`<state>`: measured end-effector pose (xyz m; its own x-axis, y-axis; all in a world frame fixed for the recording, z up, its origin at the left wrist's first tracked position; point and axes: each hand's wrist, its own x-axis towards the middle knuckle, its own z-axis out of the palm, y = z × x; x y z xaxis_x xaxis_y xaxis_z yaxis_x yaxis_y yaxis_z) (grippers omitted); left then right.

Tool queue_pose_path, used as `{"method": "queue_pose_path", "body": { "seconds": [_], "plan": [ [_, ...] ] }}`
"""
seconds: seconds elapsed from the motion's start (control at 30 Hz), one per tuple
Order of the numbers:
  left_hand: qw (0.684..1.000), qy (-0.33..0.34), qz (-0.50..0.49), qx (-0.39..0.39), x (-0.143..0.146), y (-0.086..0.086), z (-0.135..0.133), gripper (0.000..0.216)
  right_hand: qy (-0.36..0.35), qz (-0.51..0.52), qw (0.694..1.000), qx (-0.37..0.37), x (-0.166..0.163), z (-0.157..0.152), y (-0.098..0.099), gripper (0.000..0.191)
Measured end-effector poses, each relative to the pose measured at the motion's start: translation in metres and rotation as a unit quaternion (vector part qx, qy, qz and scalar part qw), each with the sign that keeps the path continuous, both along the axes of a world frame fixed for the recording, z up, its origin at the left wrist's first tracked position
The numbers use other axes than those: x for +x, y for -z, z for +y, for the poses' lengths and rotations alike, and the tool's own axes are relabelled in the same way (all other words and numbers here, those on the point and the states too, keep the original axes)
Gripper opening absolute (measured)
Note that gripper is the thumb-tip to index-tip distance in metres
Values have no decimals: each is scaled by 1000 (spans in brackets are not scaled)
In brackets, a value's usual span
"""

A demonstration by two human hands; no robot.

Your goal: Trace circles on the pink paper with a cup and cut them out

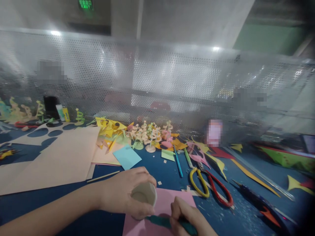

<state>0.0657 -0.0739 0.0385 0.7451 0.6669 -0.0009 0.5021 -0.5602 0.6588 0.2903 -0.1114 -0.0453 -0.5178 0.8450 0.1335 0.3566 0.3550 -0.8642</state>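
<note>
My left hand (129, 193) is wrapped round a white paper cup (147, 194) and holds it on a sheet of pink paper (167, 200). The cup's mouth faces up, and part of its wall is hidden by my fingers. In my right hand (184, 213) is a teal pen (159, 220), gripped low over the same sheet. Its tip points left and lies close to the cup's lower edge; whether it touches the paper I cannot tell. Above my left hand lies a square of light blue paper (127, 157).
Scissors (209, 186) with yellow and red handles lie right of the pink sheet, beside a blue pen (178, 162) and a dark tool (258, 200). Large cream sheets (69, 157) spread at left. Curled paper pieces (152, 134) stand before a perforated metal screen (162, 78).
</note>
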Motion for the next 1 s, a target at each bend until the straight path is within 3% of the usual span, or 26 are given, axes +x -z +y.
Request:
{"method": "queue_pose_path", "body": {
  "seconds": [0.1,0.57,0.77,1.0],
  "plan": [
    [1000,-4,-1,3,-1,3,0,40,17,12,999,-31,3,4,2,16],
    [1000,-10,-2,2,-1,3,0,37,120,-1,993,6,2,12,-4,24],
    [1000,-5,5,9,-2,0,-1,39,186,78,979,-21,6,23,4,25],
    [999,16,15,43,-3,0,0,45,175,69,981,-54,-22,73,-25,33]
  ]
}}
